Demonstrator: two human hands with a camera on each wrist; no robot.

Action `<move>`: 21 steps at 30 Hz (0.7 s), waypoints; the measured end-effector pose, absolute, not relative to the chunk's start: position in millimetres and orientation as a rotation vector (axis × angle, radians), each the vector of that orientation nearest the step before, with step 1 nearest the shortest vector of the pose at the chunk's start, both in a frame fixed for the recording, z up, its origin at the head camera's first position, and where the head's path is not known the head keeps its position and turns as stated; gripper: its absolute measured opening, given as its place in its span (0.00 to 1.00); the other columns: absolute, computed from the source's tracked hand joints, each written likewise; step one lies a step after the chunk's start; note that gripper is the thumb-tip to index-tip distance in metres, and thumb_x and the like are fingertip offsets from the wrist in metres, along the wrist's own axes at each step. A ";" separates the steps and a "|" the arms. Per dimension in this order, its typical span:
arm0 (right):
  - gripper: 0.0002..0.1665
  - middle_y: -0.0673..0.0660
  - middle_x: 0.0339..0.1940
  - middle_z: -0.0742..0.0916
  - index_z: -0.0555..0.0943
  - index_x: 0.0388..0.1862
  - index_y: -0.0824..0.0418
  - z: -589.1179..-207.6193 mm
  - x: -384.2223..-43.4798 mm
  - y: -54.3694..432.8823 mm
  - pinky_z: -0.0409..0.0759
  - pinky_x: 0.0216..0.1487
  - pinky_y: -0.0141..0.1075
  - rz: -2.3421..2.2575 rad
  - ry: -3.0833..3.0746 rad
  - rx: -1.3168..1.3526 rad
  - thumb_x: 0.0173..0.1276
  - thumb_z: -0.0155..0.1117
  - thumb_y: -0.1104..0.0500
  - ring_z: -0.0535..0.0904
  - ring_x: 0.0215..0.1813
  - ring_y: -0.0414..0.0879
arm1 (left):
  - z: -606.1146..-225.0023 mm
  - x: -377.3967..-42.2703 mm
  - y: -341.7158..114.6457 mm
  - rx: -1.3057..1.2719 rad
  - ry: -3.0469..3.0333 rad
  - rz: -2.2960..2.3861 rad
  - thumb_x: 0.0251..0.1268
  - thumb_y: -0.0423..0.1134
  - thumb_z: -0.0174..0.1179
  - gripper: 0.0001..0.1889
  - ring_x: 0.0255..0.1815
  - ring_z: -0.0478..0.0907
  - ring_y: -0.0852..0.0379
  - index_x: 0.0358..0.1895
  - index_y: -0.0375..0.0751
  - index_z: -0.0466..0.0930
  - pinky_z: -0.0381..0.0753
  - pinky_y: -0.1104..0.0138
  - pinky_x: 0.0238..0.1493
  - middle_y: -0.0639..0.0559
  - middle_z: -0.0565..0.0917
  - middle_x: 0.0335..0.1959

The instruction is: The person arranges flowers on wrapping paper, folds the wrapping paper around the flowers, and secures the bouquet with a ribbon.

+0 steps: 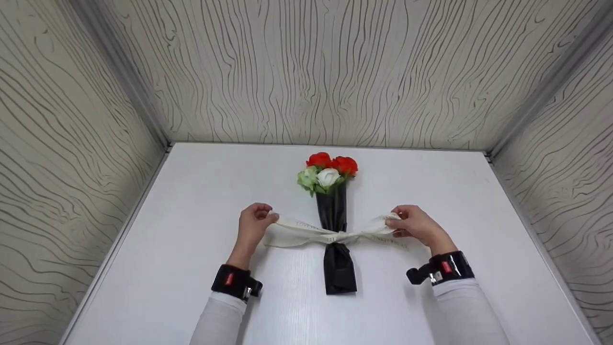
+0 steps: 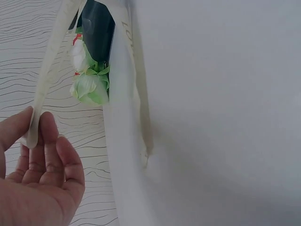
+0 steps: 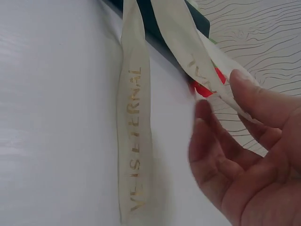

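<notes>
A bouquet of red, white and pale green flowers [image 1: 328,177] in black wrapping [image 1: 339,273] lies on the white table, blooms toward the back wall. Around its middle a cream ribbon [image 1: 330,238] with gold lettering is tied, with a loop and a tail spreading to each side. My left hand [image 1: 254,225] pinches the left loop between thumb and fingers, also visible in the left wrist view. On the other side my right hand [image 1: 419,225] pinches the right loop. One lettered ribbon tail [image 3: 136,127] hangs apart from the right hand; the other ribbon tail [image 2: 138,89] lies beside the left.
The white tabletop [image 1: 191,191] meets a wood-grain patterned back wall [image 1: 297,76]. Similar side walls stand left and right, with grey metal posts [image 1: 119,72] at the corners. Each wrist wears a black camera band [image 1: 234,282].
</notes>
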State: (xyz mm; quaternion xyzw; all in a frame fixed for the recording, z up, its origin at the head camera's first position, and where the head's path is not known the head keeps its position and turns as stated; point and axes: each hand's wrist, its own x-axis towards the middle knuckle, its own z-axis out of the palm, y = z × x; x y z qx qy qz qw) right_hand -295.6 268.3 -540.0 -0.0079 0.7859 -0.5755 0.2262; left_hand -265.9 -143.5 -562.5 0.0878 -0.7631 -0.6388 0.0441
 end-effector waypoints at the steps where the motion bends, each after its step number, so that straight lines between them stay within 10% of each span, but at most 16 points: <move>1: 0.17 0.61 0.35 0.80 0.70 0.40 0.69 -539.0 -295.4 268.7 0.77 0.39 0.44 -1.596 2.137 -0.033 0.57 0.64 0.62 0.79 0.37 0.52 | -562.3 -265.9 -143.6 0.262 -2.328 -1.952 0.46 0.34 0.66 0.14 0.30 0.73 0.55 0.37 0.34 0.76 0.73 0.68 0.28 0.47 0.78 0.27; 21: 0.18 0.59 0.30 0.77 0.71 0.40 0.73 -544.9 -299.5 270.4 0.78 0.38 0.40 -1.673 2.247 0.009 0.53 0.66 0.66 0.79 0.33 0.49 | -562.5 -274.4 -142.4 0.279 -2.407 -1.876 0.47 0.33 0.66 0.13 0.27 0.77 0.56 0.37 0.35 0.77 0.76 0.66 0.29 0.48 0.79 0.27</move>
